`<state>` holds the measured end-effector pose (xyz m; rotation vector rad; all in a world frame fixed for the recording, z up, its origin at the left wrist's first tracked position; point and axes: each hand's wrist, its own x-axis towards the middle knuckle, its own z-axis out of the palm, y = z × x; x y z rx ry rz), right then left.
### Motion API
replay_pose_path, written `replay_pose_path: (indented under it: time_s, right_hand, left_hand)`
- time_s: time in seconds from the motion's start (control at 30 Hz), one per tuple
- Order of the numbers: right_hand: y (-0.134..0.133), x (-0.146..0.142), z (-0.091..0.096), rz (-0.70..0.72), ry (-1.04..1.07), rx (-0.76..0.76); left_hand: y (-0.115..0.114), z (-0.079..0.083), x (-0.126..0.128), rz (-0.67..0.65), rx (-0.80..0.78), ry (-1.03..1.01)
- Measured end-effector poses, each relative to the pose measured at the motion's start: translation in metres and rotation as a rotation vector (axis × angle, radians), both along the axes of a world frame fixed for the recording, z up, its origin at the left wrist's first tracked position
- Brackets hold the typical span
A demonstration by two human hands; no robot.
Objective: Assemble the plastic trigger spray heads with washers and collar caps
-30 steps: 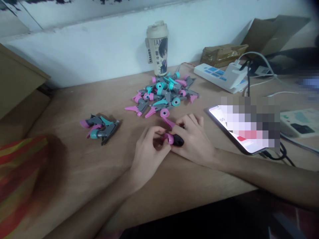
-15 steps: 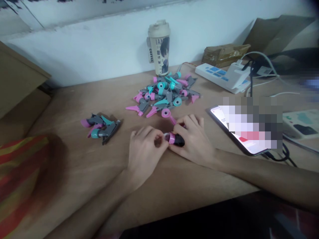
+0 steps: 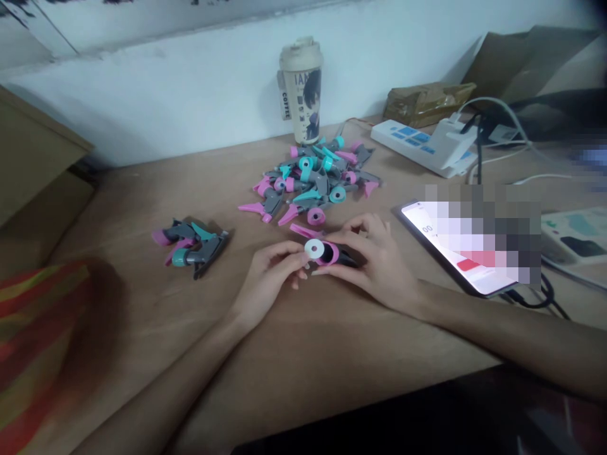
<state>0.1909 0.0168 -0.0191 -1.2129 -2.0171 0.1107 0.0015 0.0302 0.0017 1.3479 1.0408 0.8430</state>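
My right hand grips a dark spray-head part with a pink collar, its open end turned towards me. My left hand pinches a small white ring-shaped washer and holds it right at the pink collar's mouth. Both hands hover just above the wooden table, near its middle. A loose pink trigger piece lies just behind the hands.
Behind the hands lies a pile of pink, teal and grey spray-head parts, and a smaller group sits to the left. A coffee cup stands by the wall. A phone, a power strip and cables lie to the right.
The right hand has tilted the pink-collared part up so its opening faces me. The left hand now holds a white washer against that opening, instead of fingering the collar.
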Motion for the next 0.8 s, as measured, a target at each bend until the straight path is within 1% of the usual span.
replay_pose_path:
  time_s: [0.1, 0.17, 0.23, 0.37, 0.5, 0.6, 0.8]
  right_hand:
    - [0.0, 0.001, -0.001, 0.011, 0.017, -0.021]
    - [0.0, 0.0, -0.001, 0.012, 0.013, -0.019]
    - [-0.001, 0.0, -0.001, 0.016, -0.002, -0.007]
    - [-0.002, -0.001, 0.0, 0.04, -0.014, 0.015]
    - [-0.003, -0.002, 0.002, 0.054, 0.0, 0.029]
    - [-0.003, -0.003, 0.004, 0.059, 0.008, 0.014]
    - [-0.004, -0.004, 0.004, 0.052, 0.009, 0.011]
  left_hand:
    - [0.004, 0.001, -0.005, -0.058, -0.031, -0.028]
    - [0.004, 0.003, -0.006, -0.117, -0.039, 0.015]
    - [0.003, 0.006, -0.005, -0.147, -0.036, 0.082]
    - [0.002, 0.009, -0.002, -0.136, -0.009, 0.152]
    - [0.002, 0.007, -0.001, -0.14, 0.022, 0.179]
    - [-0.001, 0.003, -0.001, -0.106, 0.109, 0.195]
    - [-0.007, -0.004, 0.0, 0.05, 0.383, 0.225]
